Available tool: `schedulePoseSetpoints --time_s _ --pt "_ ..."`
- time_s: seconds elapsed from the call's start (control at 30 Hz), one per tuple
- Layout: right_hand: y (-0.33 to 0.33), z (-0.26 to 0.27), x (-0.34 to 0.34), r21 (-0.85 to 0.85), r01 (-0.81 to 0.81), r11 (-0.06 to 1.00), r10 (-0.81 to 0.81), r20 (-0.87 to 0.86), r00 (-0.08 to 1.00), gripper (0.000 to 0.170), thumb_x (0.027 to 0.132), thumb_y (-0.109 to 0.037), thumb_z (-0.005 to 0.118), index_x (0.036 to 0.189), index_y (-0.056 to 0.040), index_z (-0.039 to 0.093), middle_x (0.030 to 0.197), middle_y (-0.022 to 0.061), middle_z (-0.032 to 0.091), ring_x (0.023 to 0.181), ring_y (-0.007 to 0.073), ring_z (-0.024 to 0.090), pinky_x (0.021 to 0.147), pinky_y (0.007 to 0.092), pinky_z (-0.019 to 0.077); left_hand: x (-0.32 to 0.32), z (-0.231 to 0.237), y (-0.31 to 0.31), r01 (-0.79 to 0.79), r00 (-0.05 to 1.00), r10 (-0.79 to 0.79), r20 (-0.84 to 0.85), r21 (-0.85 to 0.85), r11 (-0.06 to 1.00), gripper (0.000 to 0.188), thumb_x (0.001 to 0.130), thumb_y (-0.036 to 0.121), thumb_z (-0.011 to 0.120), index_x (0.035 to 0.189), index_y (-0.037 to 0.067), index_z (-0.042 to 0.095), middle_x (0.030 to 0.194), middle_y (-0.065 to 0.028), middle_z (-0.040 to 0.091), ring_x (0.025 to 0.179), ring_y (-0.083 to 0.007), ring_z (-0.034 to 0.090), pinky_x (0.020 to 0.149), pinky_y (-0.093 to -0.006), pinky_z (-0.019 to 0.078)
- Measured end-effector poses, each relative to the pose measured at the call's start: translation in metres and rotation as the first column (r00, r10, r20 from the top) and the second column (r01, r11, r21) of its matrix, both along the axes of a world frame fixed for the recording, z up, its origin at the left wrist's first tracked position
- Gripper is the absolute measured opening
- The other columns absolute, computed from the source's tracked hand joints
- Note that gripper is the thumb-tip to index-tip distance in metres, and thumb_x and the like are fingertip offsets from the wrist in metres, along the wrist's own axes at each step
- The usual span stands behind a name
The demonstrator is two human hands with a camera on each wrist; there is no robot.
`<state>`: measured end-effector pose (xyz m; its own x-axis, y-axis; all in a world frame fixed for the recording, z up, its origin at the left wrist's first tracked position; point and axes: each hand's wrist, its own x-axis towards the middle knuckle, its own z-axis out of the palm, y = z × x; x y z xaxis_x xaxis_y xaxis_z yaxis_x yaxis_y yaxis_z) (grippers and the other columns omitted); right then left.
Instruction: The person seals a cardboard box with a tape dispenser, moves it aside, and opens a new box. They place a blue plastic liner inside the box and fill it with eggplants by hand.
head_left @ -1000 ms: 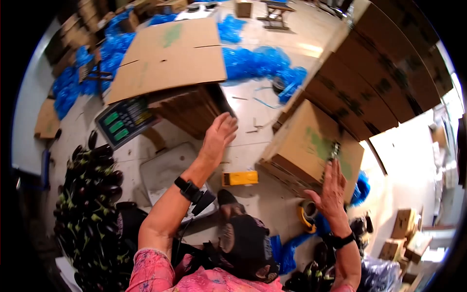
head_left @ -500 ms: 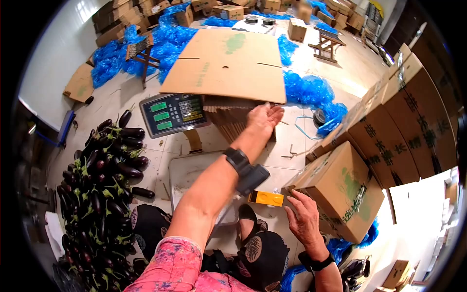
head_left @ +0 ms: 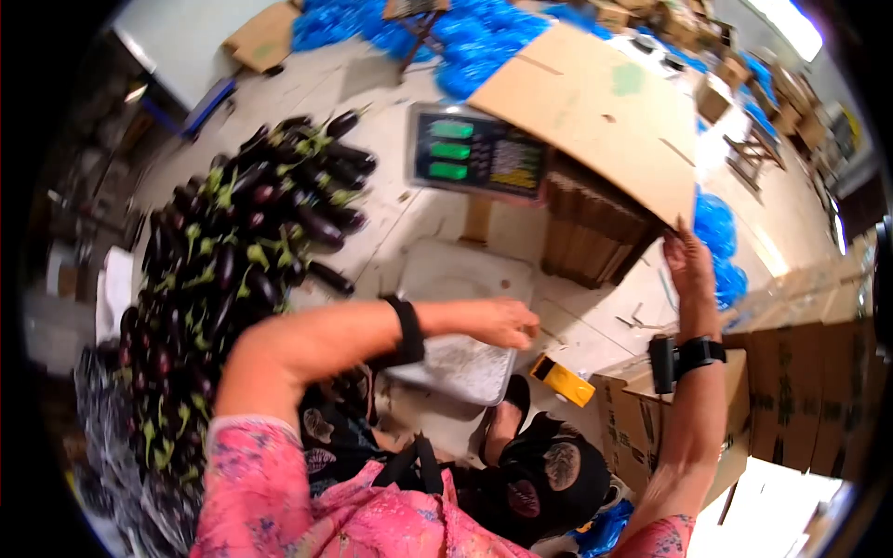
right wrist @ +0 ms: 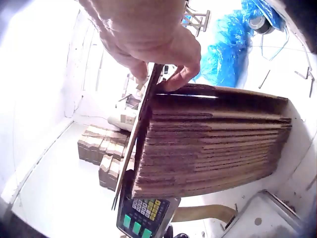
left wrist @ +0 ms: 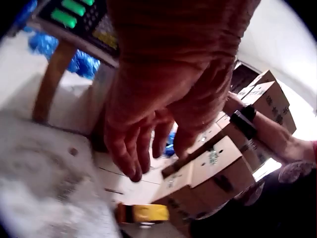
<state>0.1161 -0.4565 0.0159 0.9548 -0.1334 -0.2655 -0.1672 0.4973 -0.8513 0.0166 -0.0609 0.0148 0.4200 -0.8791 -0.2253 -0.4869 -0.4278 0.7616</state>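
My right hand (head_left: 686, 265) is at the near right corner of a flat cardboard sheet (head_left: 595, 102) lying over a stack of folded cartons (head_left: 591, 232). In the right wrist view the thumb and fingers of that hand (right wrist: 148, 42) pinch the sheet's edge, above the stack (right wrist: 208, 144). My left hand (head_left: 502, 323) hangs over the scale's pale platform (head_left: 465, 265), holding nothing. Its fingers droop loosely in the left wrist view, where the hand (left wrist: 163, 94) is above a yellow box (left wrist: 151, 213).
The scale's display (head_left: 479, 153) stands left of the stack. Eggplants (head_left: 233, 242) are heaped at the left. A yellow box (head_left: 563, 379) lies on the floor beside the platform. Cartons (head_left: 791, 391) are piled at the right, blue plastic (head_left: 465, 46) behind.
My left hand has left the stack's edge and moved back over the platform. From beside the closed carton, my right hand has gone up to the sheet's corner and taken hold of it.
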Motion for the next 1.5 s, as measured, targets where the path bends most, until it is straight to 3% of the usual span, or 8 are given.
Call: schedulePoseSetpoints --time_s 0.23,0.6,0.7,0.77,0.9,1.13,1.27,1.5 --pt "0.046 0.072 -0.006 0.08 -0.134 0.988 0.133 0.016 0.991 0.013 0.093 -0.01 0.066 0.099 0.0003 0.069 0.085 0.0071 0.07 0.078 0.0173 0.066 0.068 0.0234 0.0536 0.015 0.068 0.28 -0.759 0.528 0.798 -0.29 0.26 0.597 0.039 0.093 0.024 0.06 0.128 0.005 0.061 0.094 -0.005 0.064 0.081 -0.0128 0.059 0.07 -0.0252 0.0503" --pt "0.123 0.153 -0.199 -0.445 0.163 0.881 -0.126 0.113 0.986 0.026 0.09 -0.012 0.065 0.113 0.0006 0.065 0.101 0.0128 0.066 0.097 0.018 0.063 0.079 0.0351 0.0552 -0.18 -0.118 0.39 -0.936 -0.09 0.843 -0.531 0.334 0.111 0.03 0.088 0.02 0.063 0.114 0.004 0.066 0.089 -0.0048 0.065 0.075 -0.0127 0.062 0.063 -0.0262 0.0493" --pt "0.144 0.185 -0.231 -0.902 0.419 -0.103 0.251 0.384 0.888 0.038 0.093 -0.019 0.062 0.124 0.003 0.063 0.114 0.0183 0.063 0.106 0.0268 0.062 0.082 0.0401 0.053 -0.259 -0.156 0.365 -0.978 -0.117 0.805 -0.582 0.209 0.01 0.03 0.089 0.021 0.062 0.113 0.004 0.067 0.093 -0.0077 0.068 0.078 -0.0156 0.064 0.065 -0.0299 0.0514" --pt "0.144 0.2 -0.239 -0.777 0.533 -0.335 0.387 0.402 0.83 0.045 0.094 -0.027 0.064 0.126 0.0033 0.059 0.121 0.0229 0.059 0.103 0.0345 0.063 0.084 0.045 0.0515 -0.306 -0.208 0.349 -0.959 -0.233 0.723 -0.65 0.279 -0.057 0.029 0.089 0.022 0.062 0.111 0.004 0.067 0.093 -0.0077 0.068 0.077 -0.0158 0.065 0.065 -0.0329 0.0525" --pt "0.299 0.238 -0.278 -0.85 0.452 0.272 0.022 0.475 0.88 0.041 0.091 -0.028 0.067 0.118 0.002 0.062 0.104 0.0239 0.065 0.087 0.0311 0.064 0.072 0.0399 0.0526 -0.377 -0.205 0.31 -0.904 -0.103 0.908 -0.406 0.42 0.086 0.029 0.091 0.023 0.06 0.111 0.003 0.067 0.095 -0.0114 0.07 0.078 -0.0224 0.067 0.07 -0.0364 0.0544" --pt "0.329 0.231 -0.315 -0.952 0.305 -0.028 0.293 0.284 0.913 0.041 0.084 -0.033 0.071 0.101 0.0035 0.069 0.09 0.0198 0.068 0.077 0.0316 0.066 0.062 0.0435 0.0534 -0.52 -0.231 0.314 -0.927 0.358 0.843 0.401 0.258 0.271 0.02 0.081 0.006 0.059 0.098 0.003 0.069 0.105 -0.0149 0.064 0.092 -0.0393 0.06 0.08 -0.0501 0.0497" --pt "0.327 0.219 -0.318 -0.958 -0.057 -0.283 0.514 -0.202 0.834 0.036 0.095 -0.026 0.062 0.117 0.0011 0.068 0.101 0.0201 0.071 0.089 0.0311 0.07 0.077 0.0415 0.0546 -0.519 -0.181 0.307 -0.963 -0.207 0.886 0.415 0.072 -0.258 0.037 0.078 0.007 0.065 0.115 0.004 0.063 0.117 -0.0193 0.058 0.107 -0.0407 0.052 0.092 -0.0491 0.0438" --pt "0.335 0.197 -0.308 -0.878 -0.153 -0.454 0.668 -0.449 0.593 0.045 0.094 -0.035 0.062 0.127 -0.0043 0.062 0.1 0.0248 0.069 0.086 0.0424 0.068 0.075 0.0475 0.0536 -0.547 -0.202 0.371 -0.778 -0.1 0.831 0.547 0.478 -0.408 0.052 0.085 0.014 0.068 0.134 0.007 0.051 0.135 -0.0173 0.046 0.129 -0.0364 0.039 0.099 -0.0537 0.0366"
